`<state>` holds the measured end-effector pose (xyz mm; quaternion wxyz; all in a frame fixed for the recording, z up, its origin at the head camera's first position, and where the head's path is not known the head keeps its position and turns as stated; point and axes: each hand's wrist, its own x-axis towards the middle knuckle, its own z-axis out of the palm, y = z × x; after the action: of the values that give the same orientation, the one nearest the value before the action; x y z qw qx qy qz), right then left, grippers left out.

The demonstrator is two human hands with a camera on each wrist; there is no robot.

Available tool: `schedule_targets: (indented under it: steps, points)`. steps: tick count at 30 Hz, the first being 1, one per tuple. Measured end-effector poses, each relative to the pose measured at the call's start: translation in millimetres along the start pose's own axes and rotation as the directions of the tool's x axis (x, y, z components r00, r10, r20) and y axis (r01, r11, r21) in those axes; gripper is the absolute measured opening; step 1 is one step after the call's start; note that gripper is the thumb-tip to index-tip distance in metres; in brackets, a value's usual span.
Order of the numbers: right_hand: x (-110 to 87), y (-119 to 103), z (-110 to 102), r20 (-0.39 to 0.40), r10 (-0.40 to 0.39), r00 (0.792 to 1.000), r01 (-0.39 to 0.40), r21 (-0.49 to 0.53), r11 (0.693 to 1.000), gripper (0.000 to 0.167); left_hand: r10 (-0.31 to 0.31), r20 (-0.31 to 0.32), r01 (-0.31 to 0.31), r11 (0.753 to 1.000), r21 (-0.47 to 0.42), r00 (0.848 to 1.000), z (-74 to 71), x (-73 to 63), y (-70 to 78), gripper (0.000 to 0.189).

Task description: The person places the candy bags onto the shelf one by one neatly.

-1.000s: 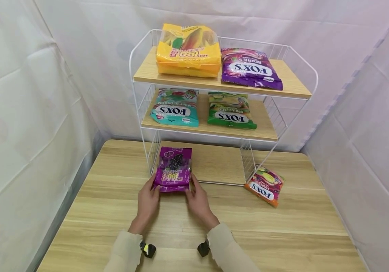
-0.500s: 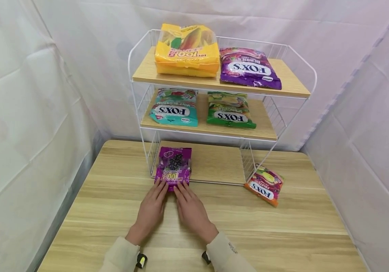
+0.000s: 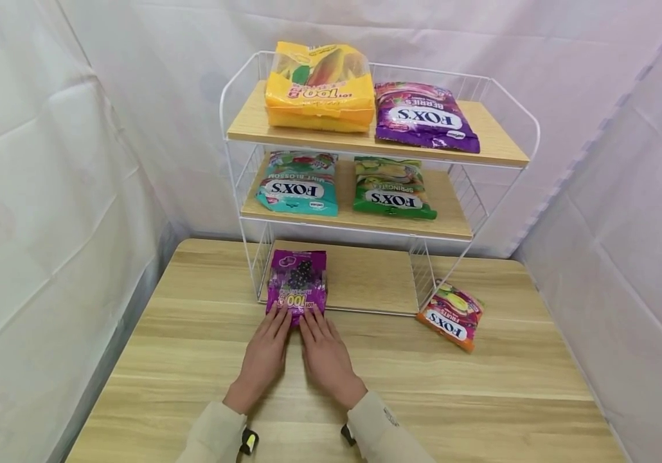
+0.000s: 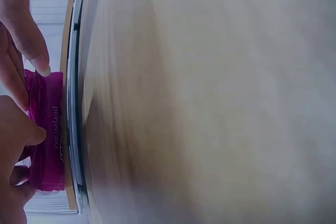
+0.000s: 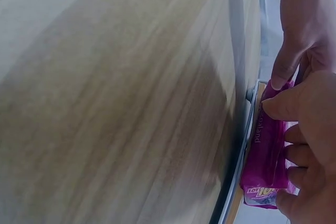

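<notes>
A purple candy bag (image 3: 299, 283) with dark berries on it lies at the left of the rack's bottom shelf, its near end at the front edge. My left hand (image 3: 263, 357) and right hand (image 3: 325, 357) lie side by side, with extended fingers resting on that near end. In the left wrist view, the left thumb (image 4: 32, 135) touches the bag's "cocoaland" face. From the right wrist, the right thumb (image 5: 278, 106) is against this same face, while the other fingers reach over the top of the bag.
On the white wire rack (image 3: 377, 151), a yellow bag (image 3: 319, 90) and a purple Fox's bag (image 3: 425, 117) occupy the top shelf. Below are a teal bag (image 3: 299, 183) and a green bag (image 3: 393, 188). A red-orange Fox's bag (image 3: 452, 315) lies on the table right of the rack.
Both hands have left the purple bag's sides and come together at its near end, fingers now lying over it. The bag stays in about the same spot.
</notes>
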<state>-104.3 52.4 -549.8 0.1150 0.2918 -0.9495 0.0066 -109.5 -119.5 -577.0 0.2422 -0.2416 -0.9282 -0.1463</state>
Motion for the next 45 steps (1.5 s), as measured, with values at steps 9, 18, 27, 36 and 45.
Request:
schedule_targets:
  steps: [9, 18, 27, 36, 45]
  points:
    - [12.3, 3.3, 2.5, 0.012, 0.006, 1.0, -0.006, 0.008, 1.0, 0.054, -0.024, 0.061, 0.021, 0.999, 0.036, 0.998, -1.2, 14.7, -6.3, 0.047]
    - [19.8, 4.8, 4.0, 0.036, 0.01, 0.999, -0.011, 0.012, 1.0, 0.055, -0.041, 0.087, 0.04, 0.999, 0.012, 0.995, 1.1, 22.0, -13.6, 0.043]
    - [21.5, 7.2, 4.5, 0.056, 0.011, 0.998, -0.009, -0.038, 0.999, 0.054, -0.061, 0.092, 0.06, 0.998, 0.022, 0.994, 2.7, 24.9, -11.9, 0.044]
    - [9.8, -2.7, 5.7, 0.051, -0.004, 0.999, 0.003, 0.022, 1.0, 0.059, -0.049, 0.076, 0.046, 0.998, 0.04, 0.996, 0.9, 6.9, -0.5, 0.055]
    - [15.2, 1.0, 4.8, 0.058, 0.031, 0.998, -0.033, 0.031, 0.999, 0.061, -0.093, 0.092, 0.09, 0.995, 0.029, 0.991, 2.1, -1.2, 6.1, 0.053]
